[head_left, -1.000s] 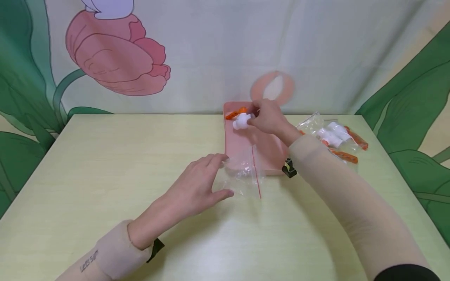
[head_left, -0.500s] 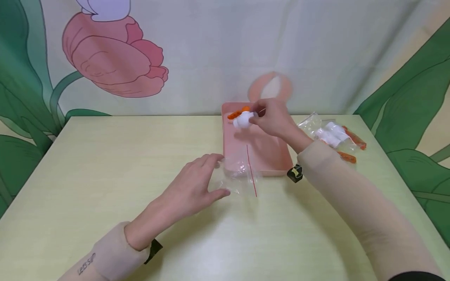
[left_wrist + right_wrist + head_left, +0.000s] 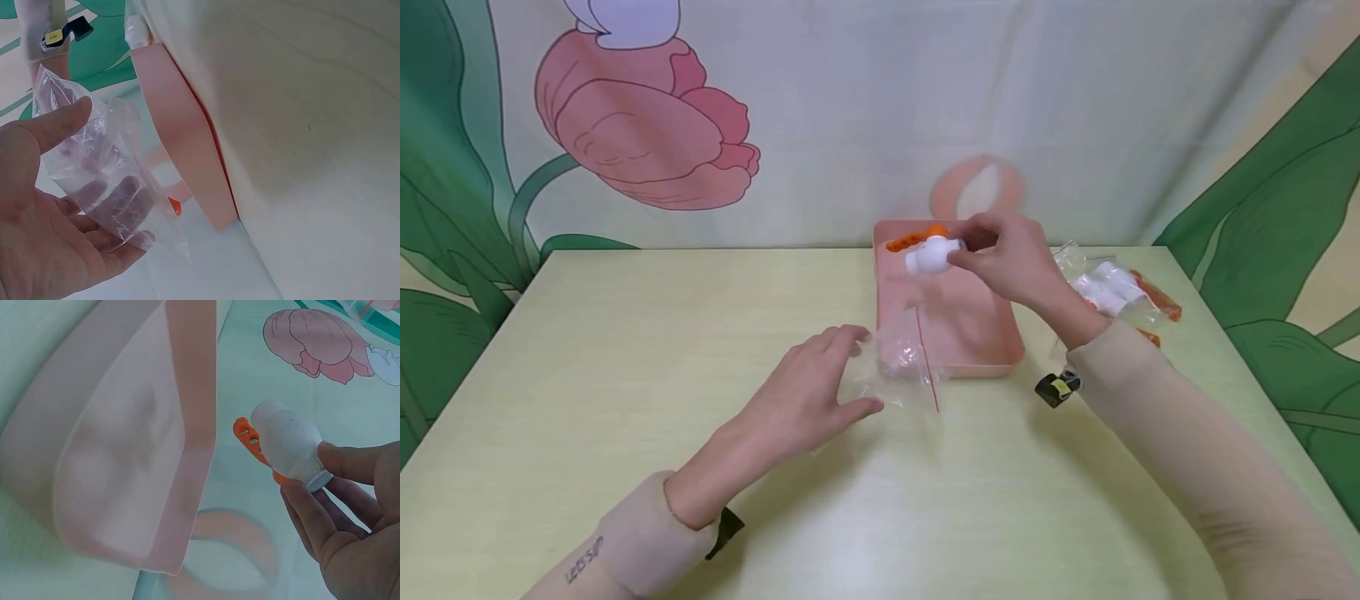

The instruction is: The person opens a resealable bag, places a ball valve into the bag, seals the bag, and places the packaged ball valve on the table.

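Note:
In the head view my right hand (image 3: 1011, 254) pinches a small white bottle-shaped piece (image 3: 932, 256) above the far part of a pink tray (image 3: 951, 367). An orange strip with holes (image 3: 906, 242) sits right behind the white piece; in the right wrist view, the strip (image 3: 250, 440) runs down to the fingertips. My left hand (image 3: 790, 400) holds a clear zip bag (image 3: 898, 358) with a red line, over the tray's near left corner. In the left wrist view the thumb lies over the bag (image 3: 106, 162), and the fingers show through it.
Several clear bags (image 3: 1112, 292) with white and orange pieces lie right of the tray, partly hidden by the right arm. A flower-printed curtain (image 3: 820, 125) hangs behind the table (image 3: 700, 308). Dark wrist mounts (image 3: 1058, 388) stick out from the sleeves.
My right hand has moved a little to the right, carrying the white piece and orange strip. My left hand has drifted slightly left with the bag.

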Motion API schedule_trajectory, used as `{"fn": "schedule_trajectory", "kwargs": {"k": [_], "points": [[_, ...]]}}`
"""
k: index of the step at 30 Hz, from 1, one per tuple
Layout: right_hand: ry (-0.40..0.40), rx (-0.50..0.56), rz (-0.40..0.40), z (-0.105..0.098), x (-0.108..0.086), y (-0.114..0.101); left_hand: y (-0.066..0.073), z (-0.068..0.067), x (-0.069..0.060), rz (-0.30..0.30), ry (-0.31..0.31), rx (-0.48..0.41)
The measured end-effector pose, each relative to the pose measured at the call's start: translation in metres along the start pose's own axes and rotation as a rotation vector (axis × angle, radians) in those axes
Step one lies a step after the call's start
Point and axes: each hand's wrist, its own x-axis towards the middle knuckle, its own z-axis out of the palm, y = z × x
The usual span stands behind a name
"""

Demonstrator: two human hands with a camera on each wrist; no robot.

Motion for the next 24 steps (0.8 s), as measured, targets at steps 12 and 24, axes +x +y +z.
{"fn": "schedule_trajectory", "kwargs": {"k": [12,24], "points": [[0.041,0.056,-0.02,-0.014,-0.021,0.006,-0.014,-0.005,0.006,-0.007,0.037,-0.028],[0.009,0.065,0.023,-0.021,-0.04,0.005,-0.023,-0.007,0.01,-0.029,0.044,-0.006]]}}
